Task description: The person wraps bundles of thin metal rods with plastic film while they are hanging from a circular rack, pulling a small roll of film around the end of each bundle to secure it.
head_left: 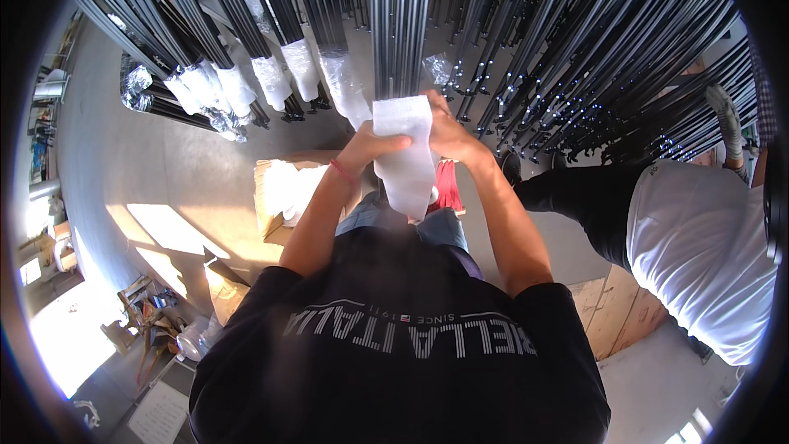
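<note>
A white foam sheet (404, 160) lies over the lower end of a bundle of long black rods (399, 25) in front of me. My left hand (374, 148) is closed on the sheet's left side, with its thumb pressed flat across the front. At the upper right edge of the sheet, my right hand (448, 131) has its fingers curled round the sheet and rod ends. Those fingertips are partly hidden. The sheet's lower part hangs loose toward my lap. Just left of the bundle, other rods end in a clear-and-white wrap (343, 82).
A cardboard box (267, 201) with white sheets stands at my left knee. Red strips (448, 187) lie by my right knee. Many bare black rods (526, 57) lean at the right. A co-worker in a white shirt (699, 238) bends close by; wooden boards (616, 308) lie below.
</note>
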Demonstrator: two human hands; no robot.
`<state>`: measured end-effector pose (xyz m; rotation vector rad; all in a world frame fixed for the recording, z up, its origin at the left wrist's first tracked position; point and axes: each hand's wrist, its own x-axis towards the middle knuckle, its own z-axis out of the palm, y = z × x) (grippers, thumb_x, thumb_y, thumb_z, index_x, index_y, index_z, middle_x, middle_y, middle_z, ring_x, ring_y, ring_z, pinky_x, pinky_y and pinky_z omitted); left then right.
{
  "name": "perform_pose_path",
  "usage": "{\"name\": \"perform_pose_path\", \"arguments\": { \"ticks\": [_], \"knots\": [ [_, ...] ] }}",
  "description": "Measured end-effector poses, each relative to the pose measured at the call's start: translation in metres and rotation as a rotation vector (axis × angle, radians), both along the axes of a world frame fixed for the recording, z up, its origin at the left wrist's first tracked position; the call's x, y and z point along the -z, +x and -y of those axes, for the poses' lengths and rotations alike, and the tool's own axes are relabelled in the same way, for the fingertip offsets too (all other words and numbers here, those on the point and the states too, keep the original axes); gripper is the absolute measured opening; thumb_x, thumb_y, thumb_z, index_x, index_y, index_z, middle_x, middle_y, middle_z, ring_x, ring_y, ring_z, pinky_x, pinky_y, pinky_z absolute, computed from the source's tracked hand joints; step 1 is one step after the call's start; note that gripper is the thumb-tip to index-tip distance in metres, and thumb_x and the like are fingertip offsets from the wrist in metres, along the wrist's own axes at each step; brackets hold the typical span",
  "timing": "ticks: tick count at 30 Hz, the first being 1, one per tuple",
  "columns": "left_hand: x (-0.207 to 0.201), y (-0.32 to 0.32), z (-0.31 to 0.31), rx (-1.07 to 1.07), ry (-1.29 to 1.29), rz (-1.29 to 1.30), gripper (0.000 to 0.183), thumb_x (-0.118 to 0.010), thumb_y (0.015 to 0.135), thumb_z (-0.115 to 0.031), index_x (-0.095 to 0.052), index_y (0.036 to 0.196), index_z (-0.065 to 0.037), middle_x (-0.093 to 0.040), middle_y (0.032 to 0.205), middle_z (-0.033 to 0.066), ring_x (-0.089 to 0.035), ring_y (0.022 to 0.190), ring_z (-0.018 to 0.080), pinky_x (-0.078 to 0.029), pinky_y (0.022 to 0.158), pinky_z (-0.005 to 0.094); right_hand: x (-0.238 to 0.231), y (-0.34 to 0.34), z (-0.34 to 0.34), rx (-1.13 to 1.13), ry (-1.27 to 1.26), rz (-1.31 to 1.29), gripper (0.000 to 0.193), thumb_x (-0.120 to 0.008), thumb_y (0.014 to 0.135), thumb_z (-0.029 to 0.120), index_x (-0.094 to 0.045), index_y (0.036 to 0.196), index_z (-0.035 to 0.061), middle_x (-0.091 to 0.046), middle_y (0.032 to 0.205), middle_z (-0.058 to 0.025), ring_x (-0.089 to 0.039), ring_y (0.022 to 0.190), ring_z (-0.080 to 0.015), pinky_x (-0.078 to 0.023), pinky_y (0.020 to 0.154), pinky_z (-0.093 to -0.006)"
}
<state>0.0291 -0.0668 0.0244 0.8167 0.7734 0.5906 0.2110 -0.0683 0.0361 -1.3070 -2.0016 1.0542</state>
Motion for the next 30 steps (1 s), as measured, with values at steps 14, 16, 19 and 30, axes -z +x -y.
{"name": "perform_pose_path", "arguments": {
  "ticks": [14, 16, 19, 30],
  "knots": [
    [0.014, 0.006, 0.005, -0.021, 0.157, -0.081, 0.04, -0.063, 0.075, -0.01, -0.05, 0.112, -0.002, -0.057, 0.104, 0.0041, -0.053, 0.096, 0.0141, -0.04, 0.084, 0.0279, 0.028, -0.026, 0.063, 0.914, -0.331, -0.495, 0.016, -0.055, 0.08, 0.015, -0.056, 0.083, -0.0012, -0.058, 0.071, -0.0069, -0.049, 0.063, -0.0124, -0.041, 0.059, -0.0284],
    [0.007, 0.006, 0.007, -0.023, 0.124, -0.028, 0.043, -0.064, 0.075, -0.013, -0.049, 0.114, -0.002, -0.056, 0.106, 0.0044, -0.051, 0.099, 0.0147, -0.039, 0.086, 0.0287, 0.051, -0.035, 0.055, 0.913, -0.239, -0.555, 0.014, -0.052, 0.081, 0.012, -0.055, 0.083, -0.0013, -0.055, 0.069, -0.0053, -0.047, 0.062, -0.011, -0.041, 0.059, -0.0276],
    [0.01, 0.005, 0.008, -0.021, 0.089, 0.021, 0.048, -0.064, 0.076, -0.017, -0.045, 0.117, -0.002, -0.053, 0.11, 0.005, -0.049, 0.102, 0.0153, -0.037, 0.088, 0.0297, 0.064, -0.041, 0.049, 0.727, -0.415, -0.87, 0.015, -0.047, 0.087, 0.018, -0.052, 0.087, 0.0035, -0.049, 0.068, -0.0006, -0.045, 0.066, -0.0103, -0.041, 0.064, -0.0262],
    [0.014, -0.005, -0.01, 0.234, 0.305, -0.163, 0.067, -0.063, 0.075, -0.028, -0.032, 0.128, -0.002, -0.048, 0.118, 0.0077, -0.046, 0.107, 0.0164, -0.034, 0.092, 0.0296, 0.077, -0.035, 0.052, 0.255, -1.12, -1.072, 0.064, -0.037, 0.082, 0.06, -0.038, 0.125, 0.0123, -0.051, 0.113, -0.0081, -0.05, 0.099, -0.0169, -0.04, 0.084, -0.0295]
  ]
}}
